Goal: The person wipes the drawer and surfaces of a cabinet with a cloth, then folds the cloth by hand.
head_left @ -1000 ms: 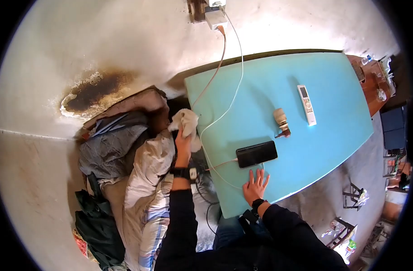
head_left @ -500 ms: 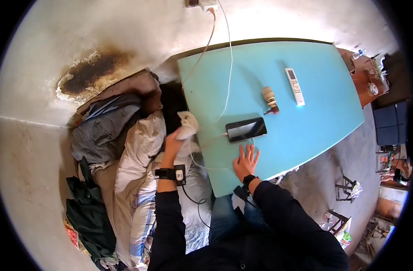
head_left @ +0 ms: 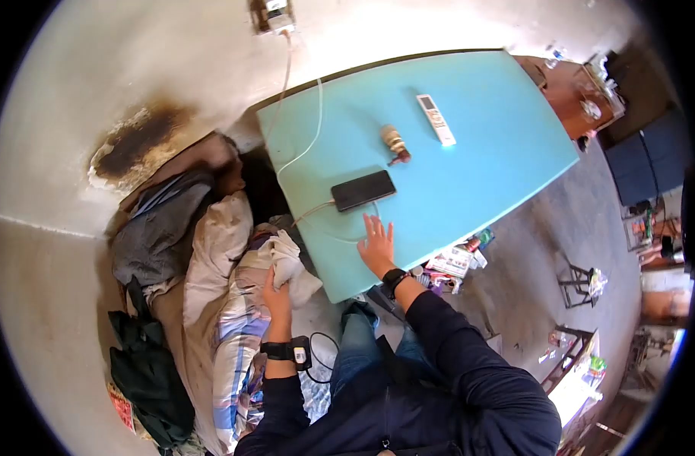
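My left hand (head_left: 277,295) grips a bunched whitish cloth (head_left: 287,258) just off the near-left side of the blue-green table (head_left: 469,182). My right hand (head_left: 376,247) is at the front edge of the tabletop, its fingers spread and nothing held. Just beyond those fingertips lies a black smartphone (head_left: 363,191) with a charging cable (head_left: 315,208) running from its left end. Further back are a small metal-and-brown fitting (head_left: 395,144) and a white remote control (head_left: 436,120).
Bedding and clothes, including a grey garment (head_left: 161,228) and a dark green one (head_left: 150,368), lie piled on the left. A power socket (head_left: 275,17) with a plugged-in cable is on the wall. Papers (head_left: 450,261) and a small stool (head_left: 577,285) are right of the table.
My left hand has drawn the cloth back from the table's left edge, lower and toward me. My right hand stays by the phone with spread fingers. The whole view has shifted.
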Demonstrator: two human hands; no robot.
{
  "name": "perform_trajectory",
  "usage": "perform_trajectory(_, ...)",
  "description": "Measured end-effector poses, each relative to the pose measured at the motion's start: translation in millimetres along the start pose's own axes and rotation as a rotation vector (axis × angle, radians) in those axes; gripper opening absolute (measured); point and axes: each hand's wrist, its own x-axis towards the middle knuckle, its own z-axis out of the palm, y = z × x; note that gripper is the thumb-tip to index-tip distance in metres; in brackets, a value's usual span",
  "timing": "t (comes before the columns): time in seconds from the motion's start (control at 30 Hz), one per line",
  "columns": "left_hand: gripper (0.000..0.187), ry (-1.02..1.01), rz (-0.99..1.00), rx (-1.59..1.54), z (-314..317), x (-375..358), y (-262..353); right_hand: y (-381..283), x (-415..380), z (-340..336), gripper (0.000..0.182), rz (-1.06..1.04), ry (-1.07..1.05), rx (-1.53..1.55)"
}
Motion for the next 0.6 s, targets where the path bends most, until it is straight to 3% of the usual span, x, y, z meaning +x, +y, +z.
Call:
perform_trajectory(0.1,0.048,-0.074,-0.083,-0.004,43.6,-20.4,-11.2,12.3,-28.2,-27.8,0.056,-0.023,0.09,0.146)
perform_trajectory(0.13,0.051,-0.101,0.238,0.417,54.4,-23.5,-31.0,23.0,-43.0,-33.3,0.052,0.017,0.094,0.254)
perform_trajectory(0.17,0.051,-0.105,0.237,0.413,64.6,-31.0,-27.1,32.5,-58.0,-38.3,0.049,0.052,0.096,0.364)
perform_trajectory(0.23,0.056,-0.306,0.251,0.895,89.5,-45.9,-11.9,51.8,-88.1,-51.8,0.042,0.183,0.068,0.468)
perform_trajectory(0.3,0.063,-0.289,0.298,0.918,101.2,-55.1,-30.4,84.8,-121.2,-46.9,0.039,0.207,0.104,0.471)
perform_trajectory(0.47,0.068,-0.348,0.18,1.027,119.0,-69.3,-30.6,141.8,-186.9,-45.0,0.028,0.492,0.025,0.64)
perform_trajectory(0.6,0.069,-0.373,0.104,1.016,142.1,-84.8,-20.5,160.0,-210.1,-52.8,0.021,0.535,-0.017,0.717)
